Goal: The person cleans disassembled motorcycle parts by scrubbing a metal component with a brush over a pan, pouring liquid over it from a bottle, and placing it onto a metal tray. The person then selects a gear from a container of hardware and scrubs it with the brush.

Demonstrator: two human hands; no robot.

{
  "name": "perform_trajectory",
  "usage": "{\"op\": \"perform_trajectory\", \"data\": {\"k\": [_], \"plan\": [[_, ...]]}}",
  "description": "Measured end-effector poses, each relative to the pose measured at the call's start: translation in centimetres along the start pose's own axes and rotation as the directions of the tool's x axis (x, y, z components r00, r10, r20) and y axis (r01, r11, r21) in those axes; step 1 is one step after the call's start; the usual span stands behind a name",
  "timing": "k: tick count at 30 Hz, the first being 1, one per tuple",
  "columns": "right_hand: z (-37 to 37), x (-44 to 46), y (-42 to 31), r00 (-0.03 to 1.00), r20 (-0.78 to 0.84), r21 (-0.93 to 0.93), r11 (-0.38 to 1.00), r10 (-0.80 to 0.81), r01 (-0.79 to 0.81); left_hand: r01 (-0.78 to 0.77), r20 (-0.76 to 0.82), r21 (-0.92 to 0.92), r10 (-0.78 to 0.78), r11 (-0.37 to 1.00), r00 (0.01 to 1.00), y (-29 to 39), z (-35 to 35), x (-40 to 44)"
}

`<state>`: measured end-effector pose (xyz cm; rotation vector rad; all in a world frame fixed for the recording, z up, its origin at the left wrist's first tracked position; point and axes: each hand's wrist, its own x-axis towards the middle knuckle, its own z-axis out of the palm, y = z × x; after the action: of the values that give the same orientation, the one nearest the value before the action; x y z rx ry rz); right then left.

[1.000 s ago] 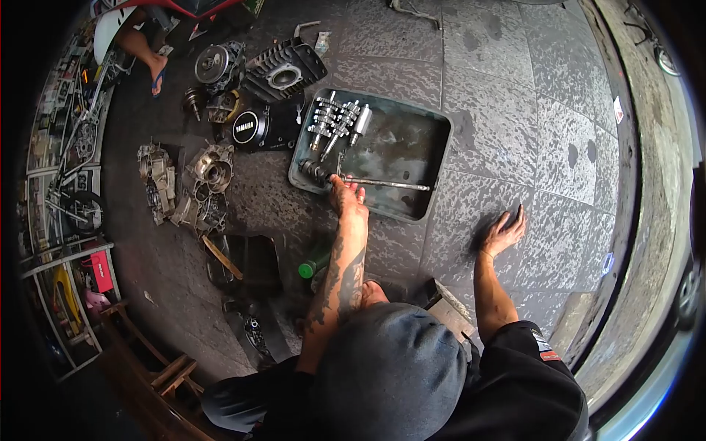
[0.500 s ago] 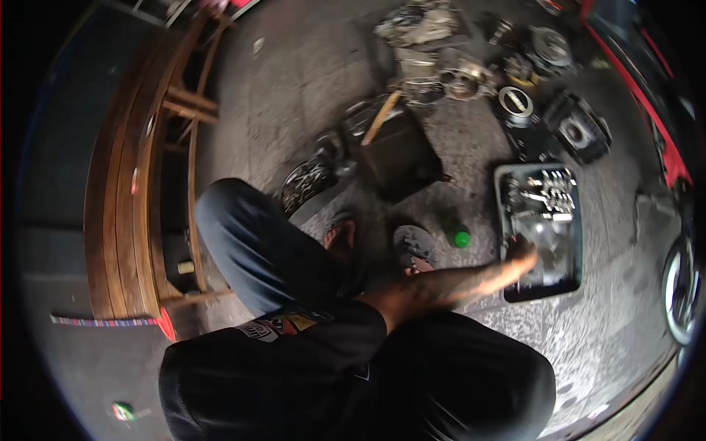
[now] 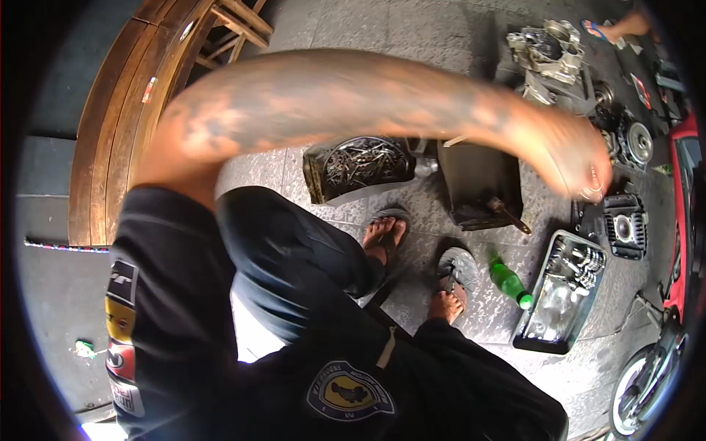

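fisheye lens bending bench [image 3: 121, 132] and floor [image 3: 294, 173] near the edges, corners falling to black, daylight glaring white at lower left, sheen brightening lower-right floor, mid-floor dimmer, raised forearm [image 3: 331, 99] smearing with motion, shirt [image 3: 272, 397] sinking into shadow, bottle [image 3: 509, 283] staying readable

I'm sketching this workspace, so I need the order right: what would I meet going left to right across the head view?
Bench → bin of small parts → green bottle → tray of shafts → finned block.
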<state>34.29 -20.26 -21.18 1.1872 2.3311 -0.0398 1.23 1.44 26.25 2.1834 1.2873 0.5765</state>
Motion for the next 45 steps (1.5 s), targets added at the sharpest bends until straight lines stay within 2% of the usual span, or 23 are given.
{"op": "perform_trajectory", "data": {"k": [2, 3, 5, 6, 8, 10, 11, 12, 13, 14, 16, 18, 20, 23, 27, 30, 32, 33, 34, 36, 41, 42, 45], "plan": [[2.1, 0.0, -0.2, 0.997, -0.077, -0.080, 0.997, -0.006, 0.000, 0.209, -0.154, 0.021, -0.203, 0.978, 0.967, -3.7, -3.5, -6.9], [-0.9, 0.1, 2.5, 0.990, -0.137, 0.003, 0.999, 0.045, -0.045, 0.406, -0.161, -0.015, -0.403, 0.914, 0.901, -4.3, -4.3, -10.5], [-20.3, -1.1, 16.5, 0.902, -0.376, 0.395, 0.917, 0.214, -0.053, 0.559, -0.279, -0.045, -0.548, 0.828, 0.789, -7.1, -3.3, -17.9], [-31.2, -2.7, 24.7, 0.814, -0.512, 0.571, 0.817, 0.273, 0.085, 0.580, -0.310, -0.123, -0.586, 0.805, 0.748, -8.7, -2.2, -21.6], [-46.8, -4.1, 31.1, 0.739, -0.645, 0.599, 0.729, 0.194, 0.331, 0.664, -0.412, -0.365, -0.753, 0.653, 0.513, -10.6, 1.8, -28.0], [-51.8, -1.5, 25.5, 0.879, -0.463, 0.503, 0.784, -0.110, 0.363, 0.470, -0.527, -0.612, -0.771, 0.636, 0.357, -15.9, 9.1, -35.6], [-53.0, 0.1, 21.7, 0.881, -0.416, 0.460, 0.782, -0.228, 0.420, -0.355, -0.392, -0.886, -0.891, 0.299, 0.228, -19.7, 14.0, -39.2], [-53.8, 1.3, 18.0, 0.870, -0.356, 0.422, 0.772, -0.341, 0.476, 0.291, -0.391, -0.863, -0.910, 0.414, 0.136, -18.5, 15.3, -38.8], [-54.9, 2.0, 14.9, 0.837, -0.309, 0.284, 0.796, -0.452, 0.535, 0.821, -0.386, -0.511, -0.921, 0.253, 0.043, -17.2, 16.3, -38.1], [-55.4, 2.5, 12.9, 0.797, -0.241, 0.143, 0.792, -0.554, 0.594, 0.816, -0.378, -0.521, -0.925, 0.251, 0.044, -17.3, 17.9, -37.8], [-54.5, 3.8, 12.4, 0.782, -0.191, 0.141, 0.772, -0.593, 0.620, 0.912, -0.640, -0.079, -0.722, 0.401, 0.262, -17.6, 20.4, -37.2], [-53.2, 4.2, 13.0, 0.840, -0.178, 0.298, 0.785, -0.513, 0.543, 0.923, -0.616, -0.077, -0.746, 0.377, 0.253, -18.5, 20.9, -36.5], [-51.9, 4.4, 14.3, 0.860, -0.166, 0.298, 0.807, -0.483, 0.511, 0.908, -0.675, -0.053, -0.684, 0.416, 0.275, -19.1, 20.3, -35.7], [-50.1, 4.8, 15.8, 0.850, -0.151, 0.321, 0.788, -0.505, 0.525, 0.927, -0.616, 0.087, -0.712, 0.364, 0.337, -19.8, 20.5, -36.0], [-50.2, 5.6, 15.0, 0.847, -0.147, 0.299, 0.794, -0.511, 0.530, 0.914, -0.584, 0.135, -0.715, 0.382, 0.385, -18.9, 18.7, -36.4], [-50.4, 6.3, 14.3, 0.822, -0.183, 0.290, 0.769, -0.540, 0.570, 0.875, -0.633, 0.064, -0.658, 0.480, 0.408, -18.2, 18.2, -37.3], [-50.5, 6.8, 13.7, 0.819, -0.166, 0.280, 0.771, -0.549, 0.573, 0.794, -0.569, -0.278, -0.759, 0.541, 0.318, -18.8, 19.0, -38.7], [-50.7, 6.9, 12.9, 0.800, -0.164, 0.263, 0.755, -0.578, 0.600, 0.708, -0.445, -0.532, -0.865, 0.465, 0.233, -18.4, 19.1, -38.8], [-50.7, 7.0, 12.2, 0.775, -0.166, 0.249, 0.735, -0.610, 0.631, 0.715, -0.448, -0.526, -0.865, 0.460, 0.226, -17.7, 19.0, -39.1], [-50.7, 7.3, 10.9, 0.743, -0.160, 0.218, 0.711, -0.649, 0.668, 0.208, -0.274, -0.922, -0.929, 0.327, 0.248, -17.4, 19.0, -39.0], [-50.6, 8.2, 5.3, 0.591, -0.084, 0.131, 0.579, -0.802, 0.804, 0.104, -0.291, -0.942, -0.931, 0.319, 0.219, -16.9, 19.9, -37.9], [-50.2, 8.7, 3.9, 0.547, -0.158, 0.150, 0.528, -0.822, 0.836, 0.061, -0.269, -0.956, -0.939, 0.288, 0.212, -16.7, 19.9, -37.8], [-48.0, 11.0, -0.8, 0.545, -0.256, 0.197, 0.509, -0.798, 0.838, -0.068, -0.268, -0.963, -0.933, 0.260, 0.240, -16.6, 19.6, -37.6]]}}
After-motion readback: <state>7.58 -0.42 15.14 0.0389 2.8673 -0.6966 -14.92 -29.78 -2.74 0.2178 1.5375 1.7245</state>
